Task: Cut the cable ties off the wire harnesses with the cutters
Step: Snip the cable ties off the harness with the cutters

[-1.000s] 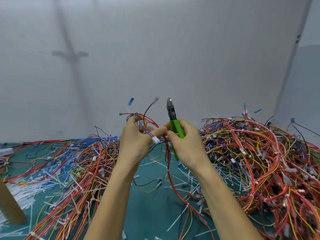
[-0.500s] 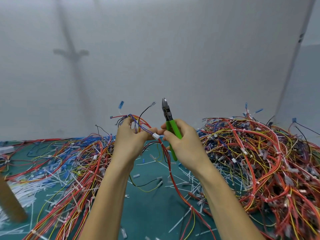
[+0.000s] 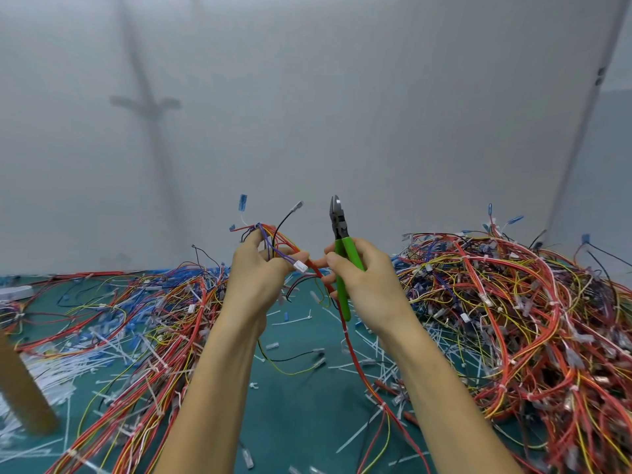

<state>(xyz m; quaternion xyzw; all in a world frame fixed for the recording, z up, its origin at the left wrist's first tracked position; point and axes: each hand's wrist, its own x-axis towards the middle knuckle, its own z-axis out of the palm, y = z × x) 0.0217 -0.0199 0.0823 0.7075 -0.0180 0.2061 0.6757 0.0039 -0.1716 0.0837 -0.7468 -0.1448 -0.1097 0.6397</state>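
The right hand [image 3: 371,285] hides the middle of the cutters [image 3: 342,230].

I see the left hand [image 3: 254,278] gripping a wire harness [image 3: 278,236] raised over the green desk [image 3: 297,405]. The right hand [image 3: 367,278] holds the green-handled cutters [image 3: 340,230] upright just beside it, tips up. Harness heaps [image 3: 513,302] lie on either side, with cut ties [image 3: 376,347] scattered between them.

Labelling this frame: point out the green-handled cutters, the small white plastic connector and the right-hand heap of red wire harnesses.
green-handled cutters [image 3: 350,253]: head view, upper green handle.
small white plastic connector [image 3: 301,267]: head view, its body.
right-hand heap of red wire harnesses [image 3: 513,302]: head view, wires mid-heap.
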